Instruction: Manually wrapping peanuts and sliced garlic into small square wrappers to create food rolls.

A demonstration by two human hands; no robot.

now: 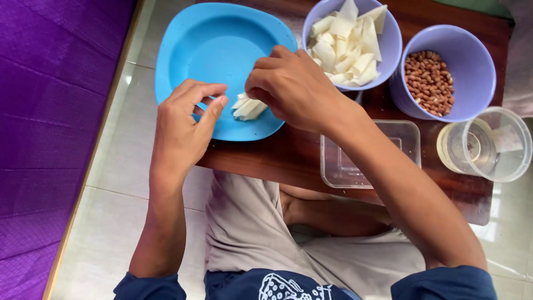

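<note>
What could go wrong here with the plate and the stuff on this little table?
The blue plate overhangs the wooden table's left edge, so pressing down there with the left hand might tip it. The right hand works the white pieces beside the full bowl of strips; an elbow shift could knock it.

Both hands work over a blue plate (189, 50) on a dark wooden table (277, 155). The right hand (291, 86) pinches a small bundle of pale white strips (249, 107) lying on the plate, while the left hand (186, 125) hovers just beside it, thumb and forefinger curled. Behind them a lavender bowl (391, 41) holds more white strips, a second lavender bowl (477, 61) holds peanuts (428, 82), and a clear square container (408, 136) sits near a clear round cup (488, 145).
</note>
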